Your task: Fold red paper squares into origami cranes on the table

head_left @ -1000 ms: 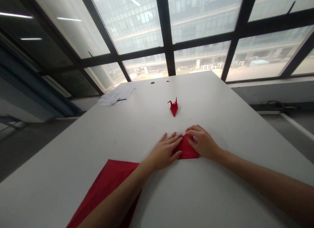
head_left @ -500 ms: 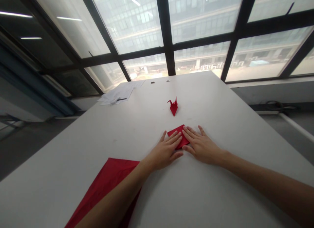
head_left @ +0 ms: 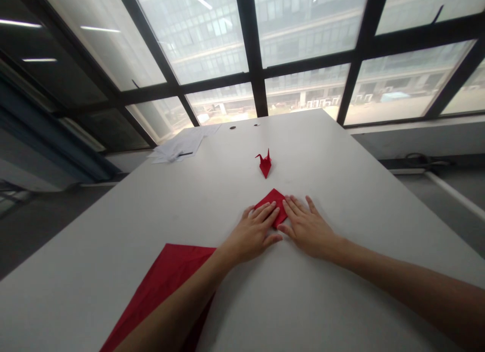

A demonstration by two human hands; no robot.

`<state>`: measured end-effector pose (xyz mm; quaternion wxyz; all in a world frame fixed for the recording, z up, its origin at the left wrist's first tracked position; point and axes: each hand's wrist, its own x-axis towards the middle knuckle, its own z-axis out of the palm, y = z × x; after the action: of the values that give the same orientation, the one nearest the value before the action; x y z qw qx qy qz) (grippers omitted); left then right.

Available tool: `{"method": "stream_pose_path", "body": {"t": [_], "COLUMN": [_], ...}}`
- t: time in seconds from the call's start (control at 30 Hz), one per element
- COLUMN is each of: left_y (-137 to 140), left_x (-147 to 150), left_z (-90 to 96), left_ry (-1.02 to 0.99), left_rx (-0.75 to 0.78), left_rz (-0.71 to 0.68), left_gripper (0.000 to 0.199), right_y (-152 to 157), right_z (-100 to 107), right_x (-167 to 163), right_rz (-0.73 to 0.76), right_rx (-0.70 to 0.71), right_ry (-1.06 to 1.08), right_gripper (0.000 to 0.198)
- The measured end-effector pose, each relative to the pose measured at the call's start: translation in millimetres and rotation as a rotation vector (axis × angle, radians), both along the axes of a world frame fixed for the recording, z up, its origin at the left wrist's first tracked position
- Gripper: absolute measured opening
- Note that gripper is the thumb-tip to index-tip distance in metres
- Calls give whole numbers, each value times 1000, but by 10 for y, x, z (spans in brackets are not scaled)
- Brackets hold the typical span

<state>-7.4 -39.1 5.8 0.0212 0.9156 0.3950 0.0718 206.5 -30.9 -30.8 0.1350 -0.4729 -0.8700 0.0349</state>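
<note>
Folded red paper [head_left: 274, 195], just below frame centre: left hand [head_left: 253, 236], right hand [head_left: 308, 232] flat, fingers slightly spread; best pressed evenly.

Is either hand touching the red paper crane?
No: the crane stands beyond the folded paper, apart from the left hand and right hand.

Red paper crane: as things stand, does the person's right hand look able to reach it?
Probably yes: the crane stands just beyond the right hand, and nothing upright shows between them; the folded red paper lies low.
</note>
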Motion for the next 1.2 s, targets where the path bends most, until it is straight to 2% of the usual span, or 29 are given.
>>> {"method": "stream_pose_path", "body": {"t": [0.1, 0.2, 0.27, 0.33, 0.43, 0.5, 0.6, 0.67, 0.87, 1.0, 1.07, 1.1, 1.2], "left_y": [-63, -77, -53, -18, 23, 31, 21, 12, 12, 13, 12, 11, 8], "left_x": [70, 113, 109, 87, 53, 45, 47, 47, 31, 32, 35, 36, 40], "left_z": [95, 134, 106, 48, -36, -66, -78, -83, -105, -95, -89, -87, -80], "left_ry": [-12, -65, -112, -126, -58, -16, 1, 7, 40, 55, 59, 61, 62], "left_rx": [23, -6, -12, -28, -72, -78, -64, -53, -40, -39, -40, -42, -48], "left_rz": [62, 18, -36, -80, -97, -72, -22, -7, -2, 5, 11, 11, 11], "left_gripper": [54, 39, 36, 43, 61, 67, 73, 77, 81, 81, 82, 82, 82], "right_y": [62, 114, 129, 129, 97, 55, -13, -31, 135, 281, 312, 316, 299], "right_z": [3, 18, 25, 40, 89, 118, 108, 70, 12, 59, 91, 103, 111], "right_x": [45, 76, 82, 78, 56, 35, 12, 18, 121, 170, 174, 170, 146], "right_rz": [-104, -104, -82, -90, -129, -57, 123, 139, 35, -140, -171, -136, 90], "right_rx": [-24, -52, -68, -57, 53, 113, 63, -1, -31, -36, -17, -7, -15], "right_ry": [-43, -49, -44, -30, 12, 28, 35, 42, 15, 24, 69, 87, 76], "right_gripper": [73, 66, 63, 63, 62, 59, 59, 64, 62, 59, 58, 57, 58]}}
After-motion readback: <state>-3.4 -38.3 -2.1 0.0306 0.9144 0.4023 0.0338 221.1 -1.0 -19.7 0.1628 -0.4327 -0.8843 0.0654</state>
